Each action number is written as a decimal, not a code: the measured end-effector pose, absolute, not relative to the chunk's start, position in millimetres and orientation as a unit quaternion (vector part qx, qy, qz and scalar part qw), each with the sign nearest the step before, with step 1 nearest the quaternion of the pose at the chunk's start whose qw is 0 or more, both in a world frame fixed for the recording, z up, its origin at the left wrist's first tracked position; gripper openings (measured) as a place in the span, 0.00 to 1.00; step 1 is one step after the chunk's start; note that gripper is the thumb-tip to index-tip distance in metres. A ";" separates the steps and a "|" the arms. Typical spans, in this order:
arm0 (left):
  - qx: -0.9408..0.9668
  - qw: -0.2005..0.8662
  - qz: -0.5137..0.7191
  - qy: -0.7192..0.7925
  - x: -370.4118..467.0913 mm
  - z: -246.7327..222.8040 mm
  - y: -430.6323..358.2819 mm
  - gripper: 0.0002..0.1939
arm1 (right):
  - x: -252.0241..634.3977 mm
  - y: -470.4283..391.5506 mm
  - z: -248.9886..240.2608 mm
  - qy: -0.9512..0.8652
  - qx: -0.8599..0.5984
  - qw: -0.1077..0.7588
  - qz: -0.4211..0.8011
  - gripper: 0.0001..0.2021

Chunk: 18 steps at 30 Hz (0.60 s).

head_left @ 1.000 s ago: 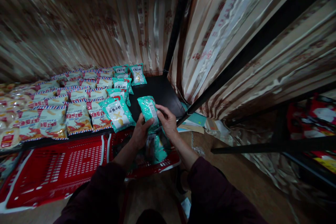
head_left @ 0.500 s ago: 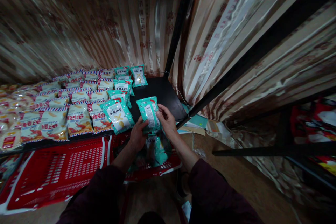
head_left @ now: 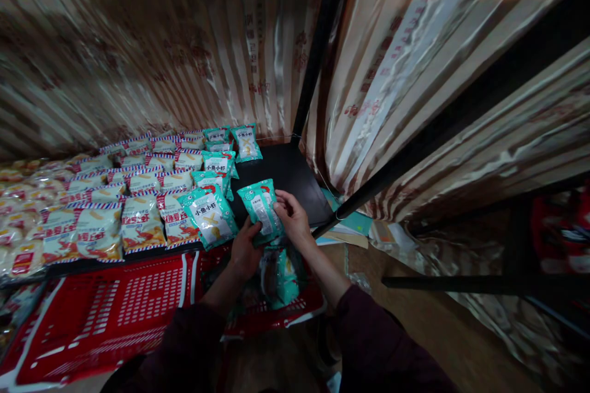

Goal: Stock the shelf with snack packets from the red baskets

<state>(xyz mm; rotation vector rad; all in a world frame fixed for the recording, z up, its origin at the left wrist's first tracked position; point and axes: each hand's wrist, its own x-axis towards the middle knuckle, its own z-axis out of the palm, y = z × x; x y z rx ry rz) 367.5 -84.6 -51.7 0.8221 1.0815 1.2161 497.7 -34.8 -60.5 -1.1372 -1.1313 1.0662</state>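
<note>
A teal snack bag [head_left: 259, 209] is tilted between my two hands, its back label facing up. My left hand [head_left: 246, 250] grips its lower left edge, thumb on the front. Along its right edge, my right hand [head_left: 294, 216] pinches it with bent fingers. Just to the left, another teal bag [head_left: 211, 216] leans at the shelf's front, with several more teal bags [head_left: 218, 163] behind it. Below my hands, a red basket [head_left: 304, 310] holds more teal bags [head_left: 282, 276], partly hidden by my forearms.
The black shelf [head_left: 286, 172] carries rows of striped-edge snack bags [head_left: 142, 221] on the left. A black post [head_left: 313, 55] and slanted bar [head_left: 396, 153] stand at its right. An upturned-looking red basket [head_left: 110, 313] lies front left. Curtains [head_left: 207, 43] hang behind.
The view has shifted slightly, so the shelf sits a little lower. The held bag has tilted a little, and my right fingers have changed their hold at its edge.
</note>
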 end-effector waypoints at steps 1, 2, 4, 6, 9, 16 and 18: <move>0.364 0.604 0.528 0.474 368.0 -49.8 -83.9 0.18 | 498.8 -32.4 -61.7 -0.485 -0.486 0.571 0.450 0.18; 0.376 0.592 0.526 0.482 368.4 -48.2 -82.9 0.18 | 499.8 -30.2 -62.2 -0.490 -0.490 0.568 0.445 0.17; 0.417 0.554 0.517 0.502 369.0 -46.4 -80.5 0.19 | 501.8 -26.6 -61.2 -0.506 -0.505 0.558 0.422 0.15; 0.462 0.503 0.503 0.529 369.7 -46.2 -77.8 0.20 | 503.6 -24.2 -57.6 -0.547 -0.514 0.550 0.366 0.11; 0.488 0.449 0.485 0.571 372.0 -45.2 -74.1 0.21 | 506.2 -23.0 -51.6 -0.630 -0.513 0.537 0.228 0.09; 0.449 0.459 0.505 0.576 384.8 -22.1 -72.1 0.17 | 511.0 -28.8 -49.8 -0.710 -0.494 0.471 0.174 0.19; 0.418 0.493 0.523 0.555 388.3 -15.9 -71.6 0.14 | 511.3 -30.4 -48.3 -0.732 -0.481 0.452 0.170 0.22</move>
